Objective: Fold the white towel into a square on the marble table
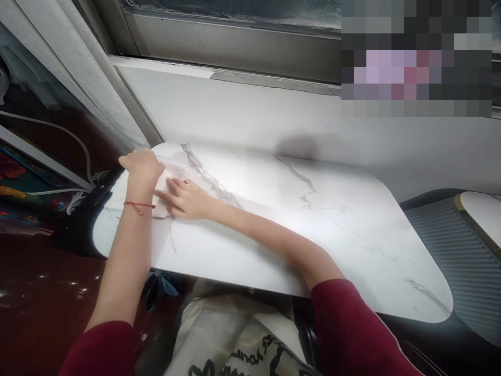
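Observation:
My left hand (141,164) is curled closed above the far left end of a white marble-patterned tabletop (266,235). A red string bracelet (140,207) circles that wrist. Whatever the curled fingers hold, if anything, is hidden from me. Beside it my right hand (186,199) lies palm down with fingers stretched apart. Under and around its fingertips shows a thin pale sheet (159,210), possibly tissue or film; I cannot make out which. Part of the sheet reaches toward the left hand.
A white wall panel and a metal window frame (235,44) rise behind the tabletop. White curtain (58,57) hangs at left, near cables (84,141) and colourful fabric (15,183). A grey ribbed surface (454,250) stands at right. A printed white cloth (238,339) covers my lap.

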The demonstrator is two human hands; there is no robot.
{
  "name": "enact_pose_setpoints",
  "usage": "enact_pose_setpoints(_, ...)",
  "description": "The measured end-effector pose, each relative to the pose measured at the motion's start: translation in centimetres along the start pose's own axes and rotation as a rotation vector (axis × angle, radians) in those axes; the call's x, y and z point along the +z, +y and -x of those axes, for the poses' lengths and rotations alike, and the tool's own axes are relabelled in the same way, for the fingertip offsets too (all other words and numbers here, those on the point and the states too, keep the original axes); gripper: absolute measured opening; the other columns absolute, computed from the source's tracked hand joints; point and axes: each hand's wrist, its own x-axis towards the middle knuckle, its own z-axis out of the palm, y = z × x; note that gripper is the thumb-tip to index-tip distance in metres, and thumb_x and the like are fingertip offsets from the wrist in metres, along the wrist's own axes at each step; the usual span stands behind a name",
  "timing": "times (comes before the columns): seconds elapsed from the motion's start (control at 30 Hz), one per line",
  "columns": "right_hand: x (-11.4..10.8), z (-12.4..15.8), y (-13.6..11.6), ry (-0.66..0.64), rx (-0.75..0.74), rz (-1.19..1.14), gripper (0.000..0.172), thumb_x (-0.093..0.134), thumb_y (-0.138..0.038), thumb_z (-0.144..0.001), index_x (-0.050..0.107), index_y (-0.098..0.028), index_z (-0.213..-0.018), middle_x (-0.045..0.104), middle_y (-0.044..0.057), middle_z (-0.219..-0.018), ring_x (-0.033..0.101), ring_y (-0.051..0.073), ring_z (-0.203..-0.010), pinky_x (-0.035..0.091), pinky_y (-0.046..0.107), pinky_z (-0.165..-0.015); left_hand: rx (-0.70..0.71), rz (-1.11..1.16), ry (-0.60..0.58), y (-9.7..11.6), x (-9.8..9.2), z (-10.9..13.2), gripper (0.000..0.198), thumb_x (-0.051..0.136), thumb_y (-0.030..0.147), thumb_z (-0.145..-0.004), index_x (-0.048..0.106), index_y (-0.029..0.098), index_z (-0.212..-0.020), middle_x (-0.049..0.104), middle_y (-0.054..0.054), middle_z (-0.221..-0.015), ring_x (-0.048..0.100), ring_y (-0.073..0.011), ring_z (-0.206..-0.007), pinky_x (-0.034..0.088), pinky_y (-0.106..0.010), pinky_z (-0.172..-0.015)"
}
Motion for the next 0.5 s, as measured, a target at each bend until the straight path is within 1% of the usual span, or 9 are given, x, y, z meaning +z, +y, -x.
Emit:
enact_pose_setpoints(0.1, 0.2, 0.9, 1.6, -0.017, 0.107, 0.045, 0.056, 0.02, -0.032, -0.107, 0.035, -0.013, -0.157, 0.037, 0.027, -0.156, 0.039, 0.037, -0.136, 0.037, 0.05, -0.101, 0.016, -0.018, 0.117, 0.6, 0.9, 0.3, 0.036, 0.05, 0.03, -0.094, 0.067, 0.009, -0.118, 0.067, -0.025, -0.129, 0.061, -0.0396, -0.124, 0.045, -0.048, -0.101)
enact_pose_setpoints(0.2, 0.0, 2.0, 3.0, -0.019, 0.229, 0.078, 0.055, 0.02, -0.03, -0.107, 0.035, -0.015, -0.158, 0.038, 0.026, -0.156, 0.037, 0.035, -0.139, 0.029, 0.055, -0.108, 0.223, 0.126, 0.169, 0.9, 2.4, -0.6, 0.036, 0.049, 0.033, -0.094, 0.068, 0.013, -0.117, 0.072, -0.02, -0.121, 0.064, -0.0378, -0.12, 0.048, -0.047, -0.099)
enact_pose_setpoints(0.27, -0.3, 2.8, 4.1, -0.009, 0.31, 0.079, 0.055, 0.021, -0.029, -0.107, 0.036, -0.016, -0.158, 0.038, 0.026, -0.156, 0.037, 0.035, -0.139, 0.023, 0.057, -0.111, 0.378, 0.243, 0.159, 0.9, 4.0, -1.8, 0.035, 0.05, 0.032, -0.093, 0.068, 0.016, -0.119, 0.074, -0.016, -0.119, 0.066, -0.0334, -0.116, 0.049, -0.043, -0.1)
enact_pose_setpoints(0.37, -0.8, 4.1, 5.8, -0.014, 0.412, 0.062, 0.055, 0.023, -0.028, -0.106, 0.039, -0.017, -0.157, 0.038, 0.026, -0.156, 0.036, 0.035, -0.14, 0.02, 0.058, -0.111, 0.604, 0.404, 0.102, 1.0, 6.3, -3.5, 0.042, 0.049, 0.032, -0.093, 0.063, 0.016, -0.129, 0.071, -0.014, -0.13, 0.065, -0.0271, -0.121, 0.048, -0.037, -0.105)
enact_pose_setpoints(0.43, -1.1, 5.0, 6.9, -0.016, 0.457, 0.043, 0.054, 0.024, -0.027, -0.106, 0.041, -0.019, -0.157, 0.038, 0.025, -0.157, 0.036, 0.034, -0.14, 0.022, 0.057, -0.11, 0.715, 0.461, 0.072, 1.3, 7.3, -3.9, 0.048, 0.046, 0.035, -0.094, 0.057, 0.015, -0.137, 0.066, -0.014, -0.139, 0.062, -0.0263, -0.126, 0.046, -0.037, -0.108)
enact_pose_setpoints(0.5, -1.6, 5.8, 7.7, -0.011, 0.478, 0.014, 0.053, 0.027, -0.025, -0.105, 0.044, -0.02, -0.155, 0.041, 0.022, -0.155, 0.036, 0.033, -0.138, 0.024, 0.055, -0.108, 0.774, 0.463, 0.052, 1.7, 7.6, -3.6, 0.053, 0.045, 0.038, -0.095, 0.053, 0.014, -0.141, 0.063, -0.015, -0.142, 0.06, -0.0276, -0.128, 0.045, -0.039, -0.11)
